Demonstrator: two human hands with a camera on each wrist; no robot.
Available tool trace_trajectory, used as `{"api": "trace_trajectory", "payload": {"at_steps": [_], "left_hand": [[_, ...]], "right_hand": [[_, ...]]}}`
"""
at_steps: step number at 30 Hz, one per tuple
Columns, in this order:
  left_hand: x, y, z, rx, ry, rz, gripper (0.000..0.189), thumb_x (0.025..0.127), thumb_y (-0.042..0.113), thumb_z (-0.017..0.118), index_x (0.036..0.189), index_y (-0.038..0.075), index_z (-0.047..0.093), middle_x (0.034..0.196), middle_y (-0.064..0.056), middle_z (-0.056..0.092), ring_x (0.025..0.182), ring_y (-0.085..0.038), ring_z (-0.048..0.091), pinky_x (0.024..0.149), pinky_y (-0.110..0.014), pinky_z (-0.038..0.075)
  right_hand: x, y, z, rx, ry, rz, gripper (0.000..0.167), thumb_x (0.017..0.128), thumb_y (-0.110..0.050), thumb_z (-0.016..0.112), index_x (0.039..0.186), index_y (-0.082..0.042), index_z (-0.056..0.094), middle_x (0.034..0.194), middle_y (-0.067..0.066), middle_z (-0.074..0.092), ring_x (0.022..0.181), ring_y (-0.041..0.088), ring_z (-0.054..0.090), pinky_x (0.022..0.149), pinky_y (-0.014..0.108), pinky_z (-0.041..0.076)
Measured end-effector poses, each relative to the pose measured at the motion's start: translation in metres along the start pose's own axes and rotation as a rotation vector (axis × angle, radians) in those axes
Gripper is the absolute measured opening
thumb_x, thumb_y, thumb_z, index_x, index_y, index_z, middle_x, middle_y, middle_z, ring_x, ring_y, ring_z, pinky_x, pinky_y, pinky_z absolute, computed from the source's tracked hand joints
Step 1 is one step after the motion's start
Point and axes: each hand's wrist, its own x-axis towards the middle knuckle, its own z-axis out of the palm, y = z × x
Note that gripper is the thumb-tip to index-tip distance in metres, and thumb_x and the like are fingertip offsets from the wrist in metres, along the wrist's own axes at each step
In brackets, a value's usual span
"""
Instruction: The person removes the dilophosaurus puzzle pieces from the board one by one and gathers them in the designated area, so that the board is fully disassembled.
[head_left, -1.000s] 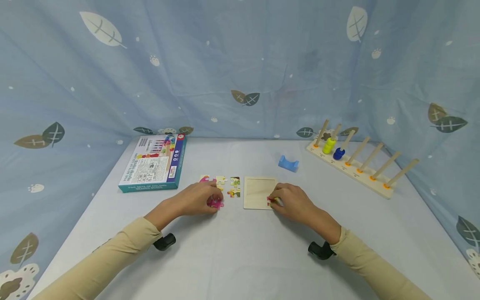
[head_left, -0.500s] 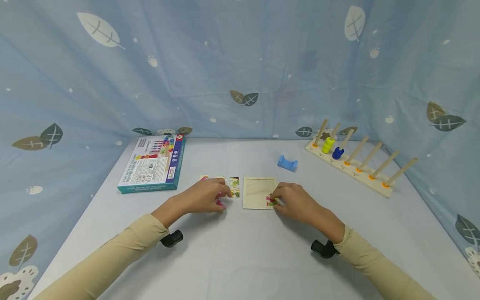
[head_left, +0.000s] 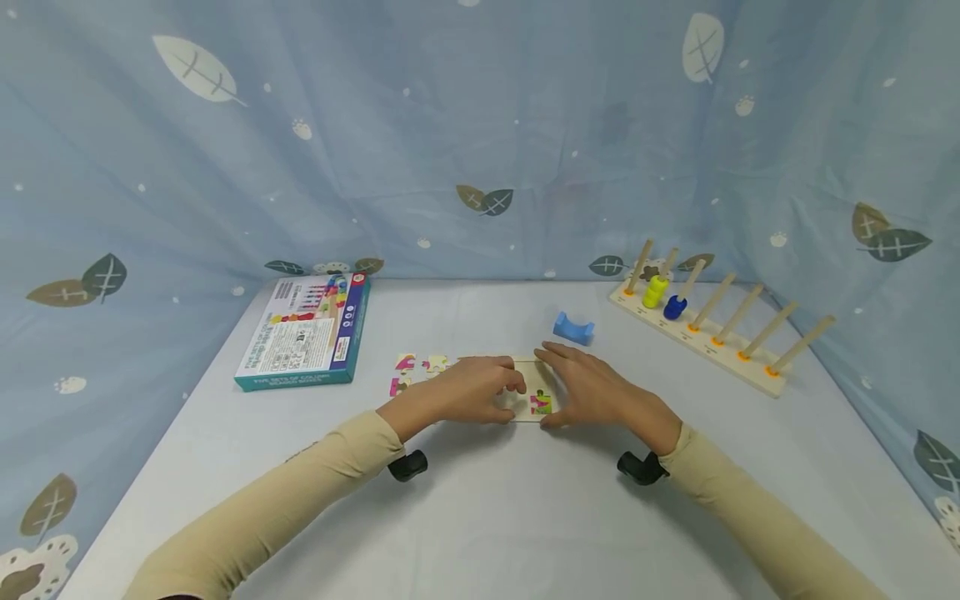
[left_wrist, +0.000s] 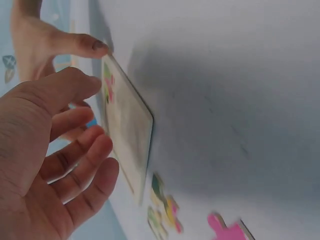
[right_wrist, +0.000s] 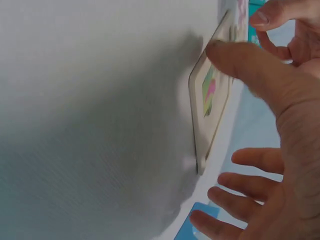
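A shallow wooden puzzle tray point(head_left: 536, 377) lies between the two hands. Inside it, at the near right corner, sits a pink and green puzzle piece point(head_left: 540, 403). My left hand point(head_left: 474, 390) hovers over the tray's left part with fingers loosely bent; the left wrist view shows nothing in its grasp. At the right edge, my right hand point(head_left: 596, 388) spreads its thumb and fingers around the tray corner, the thumb tip right at the near rim in the right wrist view. Loose puzzle pieces point(head_left: 406, 362) lie left of the tray, several partly hidden by the left hand.
A flat teal-sided box point(head_left: 303, 333) stands at the back left. Behind the tray is a small blue cradle-shaped block point(head_left: 573, 328). A wooden peg board point(head_left: 697, 337) with yellow and dark blue beads stretches along the right. A patterned blue curtain point(head_left: 480, 125) closes off the back.
My left hand has moved right, from the loose pieces to over the tray. The right hand has let go of the puzzle piece and opened wider around the tray's corner.
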Motion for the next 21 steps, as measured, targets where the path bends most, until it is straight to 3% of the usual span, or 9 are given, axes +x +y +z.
{"api": "trace_trajectory", "payload": {"at_steps": [4, 10, 17, 21], "left_hand": [[0.012, 0.004, 0.005, 0.011, 0.006, -0.002, 0.031, 0.086, 0.027, 0.076, 0.115, 0.016, 0.073, 0.106, 0.003, 0.063, 0.087, -0.007, 0.056, 0.076, -0.024, 0.048], [0.028, 0.009, 0.012, 0.045, 0.012, 0.014, 0.035, 0.087, 0.034, 0.077, 0.117, 0.017, 0.071, 0.104, 0.003, 0.061, 0.088, -0.007, 0.052, 0.074, -0.025, 0.046], [0.038, 0.013, 0.019, 0.037, -0.015, 0.024, 0.036, 0.085, 0.034, 0.08, 0.116, 0.018, 0.071, 0.122, 0.003, 0.062, 0.114, -0.015, 0.058, 0.093, -0.033, 0.049], [0.042, 0.013, 0.021, 0.029, -0.016, 0.034, 0.036, 0.084, 0.033, 0.081, 0.115, 0.018, 0.071, 0.125, 0.003, 0.062, 0.114, -0.013, 0.058, 0.095, -0.032, 0.047]], "right_hand": [[0.005, 0.006, 0.002, 0.039, -0.039, -0.027, 0.105, 0.068, -0.051, 0.088, 0.147, 0.002, 0.044, 0.153, 0.021, 0.039, 0.137, 0.039, 0.042, 0.105, 0.056, 0.039], [0.004, 0.013, 0.006, 0.087, -0.031, -0.041, 0.098, 0.07, -0.05, 0.087, 0.144, 0.001, 0.049, 0.15, 0.019, 0.044, 0.136, 0.037, 0.044, 0.106, 0.056, 0.038], [-0.003, 0.017, 0.011, 0.084, -0.015, -0.047, 0.096, 0.073, -0.053, 0.083, 0.149, -0.008, 0.046, 0.154, 0.017, 0.04, 0.136, 0.038, 0.044, 0.105, 0.058, 0.037], [-0.006, 0.019, 0.011, 0.083, -0.023, -0.044, 0.096, 0.074, -0.052, 0.083, 0.151, -0.009, 0.045, 0.156, 0.016, 0.038, 0.136, 0.039, 0.043, 0.105, 0.06, 0.035]]}}
